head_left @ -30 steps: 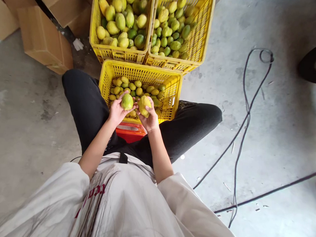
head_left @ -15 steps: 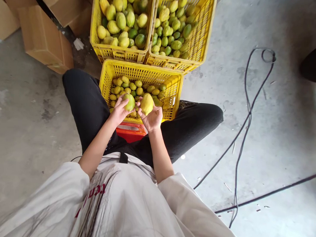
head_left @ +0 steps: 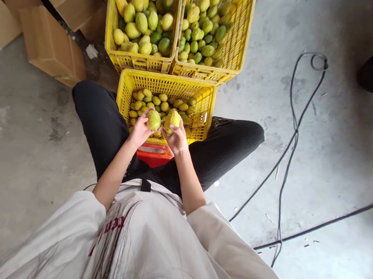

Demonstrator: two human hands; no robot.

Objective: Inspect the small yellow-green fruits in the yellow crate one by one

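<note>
My left hand (head_left: 140, 131) is closed round a yellow-green lemon (head_left: 153, 120). A yellower lemon (head_left: 171, 120) sits in my right hand (head_left: 178, 140), with the fingers and thumb wrapped about it. The two lemons are side by side with a small gap between them. Both hands are above the near part of a yellow plastic crate (head_left: 167, 77). Smaller yellow and green lemons (head_left: 156, 101) lie in that crate, and my hands cover some of them.
Beyond stand two more yellow crates, the left crate (head_left: 140, 62) and the right crate (head_left: 241, 46), both holding lemons. Cardboard boxes (head_left: 50, 45) lie at the upper left. A red plastic object (head_left: 154, 156) sits below the near crate. Black cable (head_left: 295, 132) loops over the floor at right.
The yellow lemon has turned in my right hand, and the thumb now lies across its front. The lemon in my left hand has turned slightly. Both hands stay over the crate.
</note>
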